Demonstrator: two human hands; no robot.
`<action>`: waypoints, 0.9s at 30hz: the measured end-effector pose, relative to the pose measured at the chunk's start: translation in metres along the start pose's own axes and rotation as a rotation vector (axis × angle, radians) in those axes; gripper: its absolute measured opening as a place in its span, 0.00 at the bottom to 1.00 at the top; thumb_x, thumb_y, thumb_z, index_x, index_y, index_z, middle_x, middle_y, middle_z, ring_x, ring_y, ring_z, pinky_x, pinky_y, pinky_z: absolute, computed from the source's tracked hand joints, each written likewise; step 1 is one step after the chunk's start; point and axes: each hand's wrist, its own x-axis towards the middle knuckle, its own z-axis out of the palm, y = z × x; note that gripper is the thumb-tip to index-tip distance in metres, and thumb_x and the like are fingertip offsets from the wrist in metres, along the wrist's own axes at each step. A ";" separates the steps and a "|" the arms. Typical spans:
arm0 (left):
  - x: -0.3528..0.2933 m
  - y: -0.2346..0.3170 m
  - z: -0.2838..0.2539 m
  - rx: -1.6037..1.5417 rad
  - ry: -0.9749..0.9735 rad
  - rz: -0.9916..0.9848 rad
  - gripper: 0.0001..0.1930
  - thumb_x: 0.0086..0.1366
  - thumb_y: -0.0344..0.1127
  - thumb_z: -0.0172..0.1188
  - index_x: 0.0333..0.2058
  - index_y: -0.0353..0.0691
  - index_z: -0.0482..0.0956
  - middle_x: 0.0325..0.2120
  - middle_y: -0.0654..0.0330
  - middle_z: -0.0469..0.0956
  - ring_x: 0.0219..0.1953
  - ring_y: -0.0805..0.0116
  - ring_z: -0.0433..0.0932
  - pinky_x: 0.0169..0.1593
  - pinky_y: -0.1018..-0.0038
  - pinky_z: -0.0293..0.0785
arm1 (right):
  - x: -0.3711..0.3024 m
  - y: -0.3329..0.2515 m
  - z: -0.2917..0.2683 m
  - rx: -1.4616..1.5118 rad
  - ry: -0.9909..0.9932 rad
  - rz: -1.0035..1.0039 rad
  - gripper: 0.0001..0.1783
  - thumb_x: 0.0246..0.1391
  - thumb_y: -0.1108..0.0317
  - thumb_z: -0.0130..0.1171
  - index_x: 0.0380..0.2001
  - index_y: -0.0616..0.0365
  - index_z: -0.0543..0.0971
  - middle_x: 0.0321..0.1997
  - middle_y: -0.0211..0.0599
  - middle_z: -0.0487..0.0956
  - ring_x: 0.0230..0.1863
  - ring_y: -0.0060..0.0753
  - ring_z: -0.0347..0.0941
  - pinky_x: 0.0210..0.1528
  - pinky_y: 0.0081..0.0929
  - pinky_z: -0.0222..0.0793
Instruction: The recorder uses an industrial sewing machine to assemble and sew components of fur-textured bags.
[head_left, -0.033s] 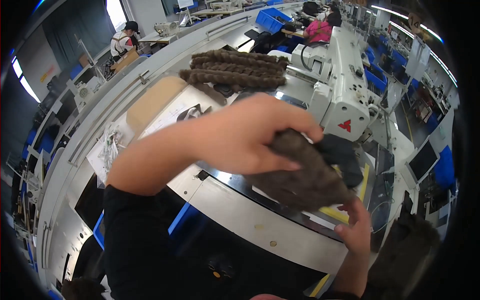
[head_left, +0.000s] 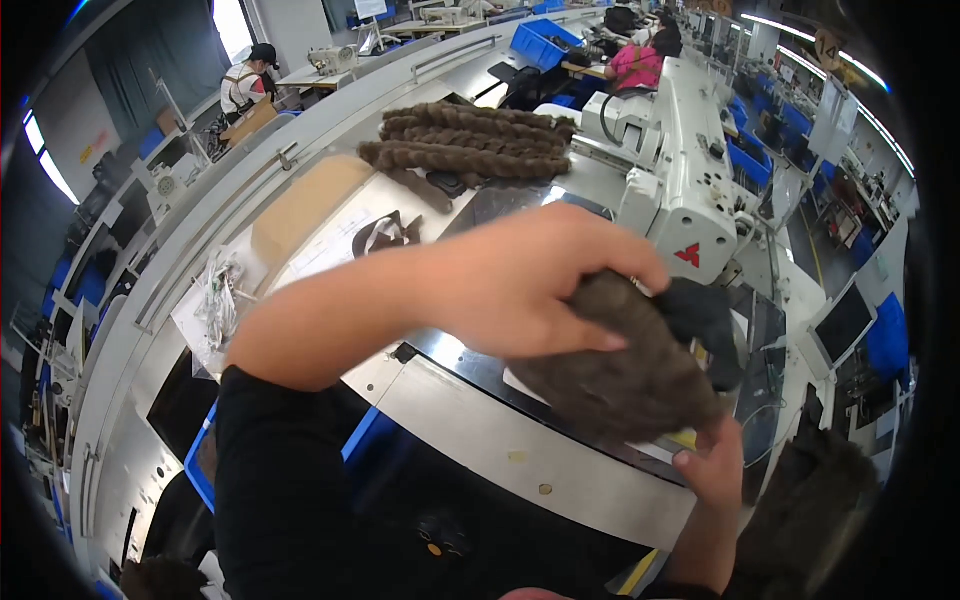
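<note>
A brown fur piece [head_left: 640, 370] hangs tilted above the front of the sewing machine bed, with a black fabric part [head_left: 705, 325] along its far right side. My left hand [head_left: 550, 285] reaches across from the left and grips the fur's upper edge, thumb on the near face and fingers over the back. At the lower right corner my right hand [head_left: 715, 465] holds the fur with curled fingers, its thumb just below the edge. The machine's white head [head_left: 690, 215] stands right behind the fur, which hides part of the bed.
Several brown fur strips [head_left: 475, 140] lie at the back of the table. A tan board [head_left: 305, 210], a dark scrap [head_left: 390, 235] and white threads [head_left: 218, 295] are on the left. More dark fur [head_left: 815, 500] hangs at the right. Farther off, people sit at work.
My left hand and the fur piece have shifted slightly right and toward me. The fur's face has turned a little, and my right hand stays at its corner.
</note>
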 end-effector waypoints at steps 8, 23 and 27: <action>0.022 -0.027 0.069 -0.534 -0.063 -0.203 0.26 0.62 0.33 0.72 0.55 0.31 0.74 0.44 0.58 0.79 0.48 0.72 0.75 0.52 0.73 0.72 | -0.063 -0.007 -0.036 0.266 0.356 -0.083 0.45 0.35 0.75 0.78 0.60 0.73 0.71 0.57 0.53 0.80 0.59 0.45 0.77 0.64 0.41 0.71; 0.004 -0.173 0.173 -0.751 -0.228 -0.527 0.19 0.53 0.25 0.71 0.44 0.33 0.77 0.33 0.58 0.82 0.37 0.71 0.80 0.40 0.73 0.76 | 0.006 0.063 -0.045 0.167 0.120 0.339 0.30 0.43 0.78 0.69 0.55 0.67 0.80 0.53 0.36 0.82 0.53 0.30 0.78 0.58 0.29 0.72; 0.026 -0.178 0.177 -0.555 -0.298 -0.504 0.18 0.55 0.28 0.71 0.43 0.35 0.76 0.34 0.59 0.81 0.39 0.72 0.78 0.43 0.72 0.73 | 0.023 0.069 -0.048 0.066 0.114 0.458 0.27 0.46 0.77 0.68 0.54 0.64 0.81 0.48 0.30 0.83 0.49 0.26 0.78 0.57 0.27 0.71</action>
